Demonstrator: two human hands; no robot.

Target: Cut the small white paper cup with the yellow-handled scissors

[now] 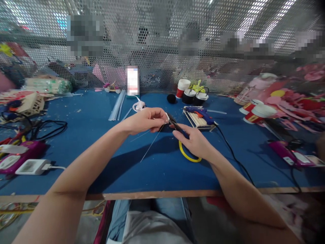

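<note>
My left hand (147, 120) is closed in a pinch on several thin wires (152, 144) that slant down toward the blue table (114, 162). My right hand (194, 140) is wrapped round scissors (175, 124) with yellow handles (186, 156). The dark blades point up-left and meet the wires right at my left fingertips. Both hands hover just above the middle of the table.
A blue glue gun (200, 114) lies on a bundle of wooden sticks (196, 120), its black cord (233, 152) running to the front edge. Tape rolls (193, 95) stand behind. White rolls (256, 113) and pink craft pieces lie right. Cables, chargers and a basket (30, 101) sit left.
</note>
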